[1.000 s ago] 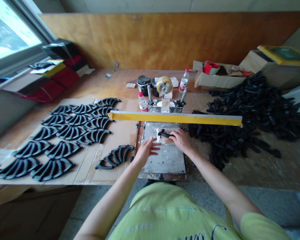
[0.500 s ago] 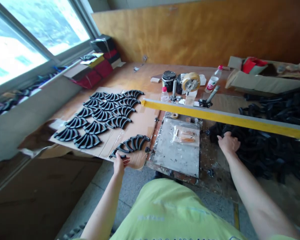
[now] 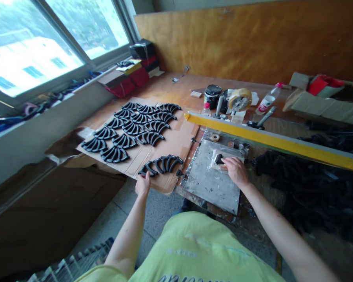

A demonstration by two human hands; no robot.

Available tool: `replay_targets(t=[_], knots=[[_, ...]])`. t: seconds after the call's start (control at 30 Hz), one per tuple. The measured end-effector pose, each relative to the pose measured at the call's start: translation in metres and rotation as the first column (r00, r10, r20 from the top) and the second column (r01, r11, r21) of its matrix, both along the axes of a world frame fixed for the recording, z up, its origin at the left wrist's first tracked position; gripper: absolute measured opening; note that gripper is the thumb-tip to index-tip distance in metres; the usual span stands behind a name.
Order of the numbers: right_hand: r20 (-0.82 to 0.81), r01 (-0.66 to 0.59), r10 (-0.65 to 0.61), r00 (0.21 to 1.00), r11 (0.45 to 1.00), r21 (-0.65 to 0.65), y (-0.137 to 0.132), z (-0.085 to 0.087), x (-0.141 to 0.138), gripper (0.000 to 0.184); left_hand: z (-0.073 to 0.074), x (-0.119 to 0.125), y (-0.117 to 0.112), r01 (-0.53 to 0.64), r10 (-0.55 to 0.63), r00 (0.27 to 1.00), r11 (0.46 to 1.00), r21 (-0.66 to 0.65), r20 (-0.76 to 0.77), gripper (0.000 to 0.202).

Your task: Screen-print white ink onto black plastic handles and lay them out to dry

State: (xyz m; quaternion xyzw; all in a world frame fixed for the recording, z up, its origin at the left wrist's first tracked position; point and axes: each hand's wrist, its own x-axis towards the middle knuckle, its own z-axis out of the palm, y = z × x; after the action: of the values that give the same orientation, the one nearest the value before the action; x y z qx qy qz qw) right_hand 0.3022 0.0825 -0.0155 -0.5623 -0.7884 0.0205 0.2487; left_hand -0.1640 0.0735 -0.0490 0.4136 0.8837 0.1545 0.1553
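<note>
Left hand (image 3: 142, 184) is at the near edge of a cardboard sheet (image 3: 150, 154); right hand (image 3: 235, 171) is above a metal plate (image 3: 207, 186). A curved row of black pieces (image 3: 164, 163) meets the left hand's fingertips, whether gripped I cannot tell; the right hand's fingers clamp one black piece (image 3: 219, 159).

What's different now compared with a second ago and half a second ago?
The right hand went from the metal plate to the black pile, and is now back over the plate holding a black piece. The left hand left the plate for the near row's left end. The yellow bar stayed put.
</note>
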Motion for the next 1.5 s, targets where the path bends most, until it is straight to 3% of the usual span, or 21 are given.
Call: replay_targets(t=[0.07,0.17,0.23,0.33,0.43,0.5,0.6,0.73,0.93,1.07,1.3,1.4,1.5], knots=[[0.064,-0.001,0.001,0.998,1.0,-0.002,0.003,0.005,-0.007,0.034,-0.005,0.012,-0.009,-0.005,0.012,0.997,0.995,0.096,-0.072,0.049],[0.106,-0.02,0.02,0.994,1.0,-0.001,0.007,0.018,-0.02,0.03,-0.014,0.026,-0.013,0.142,-0.117,0.983,0.972,0.189,-0.138,0.045],[0.064,-0.082,0.084,0.994,0.996,-0.028,0.012,0.028,-0.045,0.031,-0.018,0.028,-0.009,0.21,-0.181,0.97,0.96,0.182,-0.165,0.044],[-0.048,-0.224,0.219,0.974,0.966,-0.13,0.025,0.034,-0.117,0.032,-0.017,0.02,0.002,0.219,-0.203,0.967,0.971,0.098,-0.154,0.046],[-0.062,-0.308,0.303,0.951,0.908,-0.284,0.043,0.024,-0.201,0.031,-0.011,0.008,0.01,0.261,-0.253,0.958,0.964,0.045,-0.133,0.043],[-0.003,-0.29,0.314,0.949,0.872,-0.395,0.055,0.013,-0.245,0.029,-0.008,0.003,0.009,0.269,-0.263,0.956,0.962,0.035,-0.127,0.04],[0.103,-0.194,0.283,0.954,0.838,-0.511,0.065,-0.003,-0.283,0.031,-0.006,0.004,0.002,0.285,-0.28,0.951,0.958,0.021,-0.132,0.039],[0.127,-0.13,0.242,0.962,0.815,-0.565,0.071,-0.013,-0.304,0.034,-0.009,0.009,0.003,0.316,-0.31,0.943,0.948,0.031,-0.119,0.042],[0.078,-0.11,0.195,0.978,0.791,-0.602,0.089,-0.006,-0.329,0.039,-0.01,-0.01,0.036,0.288,-0.279,0.953,0.956,0.062,-0.121,0.042],[0.082,-0.074,0.154,0.985,0.791,-0.608,0.093,-0.005,-0.332,0.04,-0.008,-0.024,0.047,0.327,-0.318,0.942,0.943,0.067,-0.11,0.041],[0.051,-0.104,0.172,0.984,0.782,-0.615,0.094,-0.015,-0.337,0.042,-0.011,-0.022,0.051,0.316,-0.31,0.943,0.948,0.033,-0.122,0.05],[-0.011,-0.136,0.168,0.986,0.759,-0.637,0.095,-0.019,-0.349,0.048,-0.008,-0.038,0.066,0.363,-0.355,0.923,0.931,0.033,-0.146,0.05],[-0.084,-0.168,0.15,0.985,0.733,-0.659,0.097,-0.02,-0.37,0.054,-0.002,-0.069,0.088,0.465,-0.457,0.873,0.885,0.009,-0.171,0.048]])
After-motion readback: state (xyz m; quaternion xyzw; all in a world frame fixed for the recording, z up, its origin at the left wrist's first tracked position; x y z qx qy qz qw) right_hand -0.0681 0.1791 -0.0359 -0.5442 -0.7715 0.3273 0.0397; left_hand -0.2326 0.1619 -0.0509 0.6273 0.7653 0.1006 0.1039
